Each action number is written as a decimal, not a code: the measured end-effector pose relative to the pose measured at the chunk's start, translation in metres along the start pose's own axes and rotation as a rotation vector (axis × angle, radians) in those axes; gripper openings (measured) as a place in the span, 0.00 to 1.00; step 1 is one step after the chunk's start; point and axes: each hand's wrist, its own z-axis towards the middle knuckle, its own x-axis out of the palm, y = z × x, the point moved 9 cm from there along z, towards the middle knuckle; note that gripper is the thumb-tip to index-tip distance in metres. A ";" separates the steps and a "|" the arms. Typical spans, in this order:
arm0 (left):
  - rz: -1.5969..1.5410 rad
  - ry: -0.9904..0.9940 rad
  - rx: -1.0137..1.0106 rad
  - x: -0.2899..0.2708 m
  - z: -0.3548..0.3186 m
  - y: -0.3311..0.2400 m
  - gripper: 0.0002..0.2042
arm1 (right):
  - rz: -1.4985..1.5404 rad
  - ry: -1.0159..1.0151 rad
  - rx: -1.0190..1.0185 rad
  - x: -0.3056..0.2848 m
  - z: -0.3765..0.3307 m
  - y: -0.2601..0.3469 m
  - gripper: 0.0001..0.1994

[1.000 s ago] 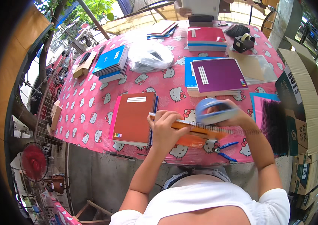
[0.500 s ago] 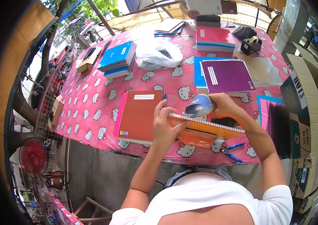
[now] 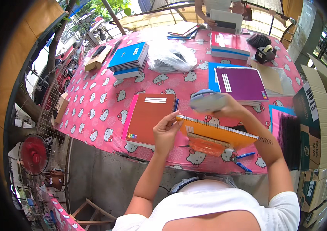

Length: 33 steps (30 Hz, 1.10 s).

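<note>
An orange notebook (image 3: 225,132) stands tilted near the table's front edge, its spine facing up. A dark spiral coil (image 3: 265,140) runs through its holes and sticks out past the right end. My left hand (image 3: 166,129) pinches the notebook's left top corner between thumb and fingers. Above the spine my right hand (image 3: 227,107) grips a blue-grey, rounded, shoe-like thing (image 3: 206,101), blurred by motion. An orange-red block (image 3: 206,146) lies below the notebook. Blue-handled pliers (image 3: 244,161) rest at the front edge. To the left sits a brown notebook (image 3: 152,115) on a pile.
Purple notebooks (image 3: 240,82), a blue notebook stack (image 3: 129,56), a red stack (image 3: 231,42) and a plastic bag (image 3: 171,57) occupy the table. Dark coils (image 3: 288,134) and a cardboard box (image 3: 321,111) stand at right. Another person (image 3: 219,15) handles notebooks at the far side.
My right hand has turned and lifted slightly with the blue-grey thing, now blurred. Less coil sticks out at the right. The view has shifted a little, and the other person's notebook has come lower.
</note>
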 end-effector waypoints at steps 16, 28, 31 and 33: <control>-0.225 0.184 -0.161 0.008 0.025 0.021 0.11 | -1.046 -0.361 0.376 0.044 -0.265 -0.079 0.32; 0.131 0.354 0.367 0.118 -0.008 -0.067 0.08 | -0.653 -0.675 0.085 0.045 -0.200 0.126 0.23; 0.226 0.422 0.543 0.141 -0.030 -0.093 0.08 | -0.775 -0.761 0.006 0.041 -0.178 0.158 0.23; 0.244 0.433 0.593 0.147 -0.036 -0.097 0.08 | -0.824 -0.792 0.020 0.042 -0.177 0.162 0.22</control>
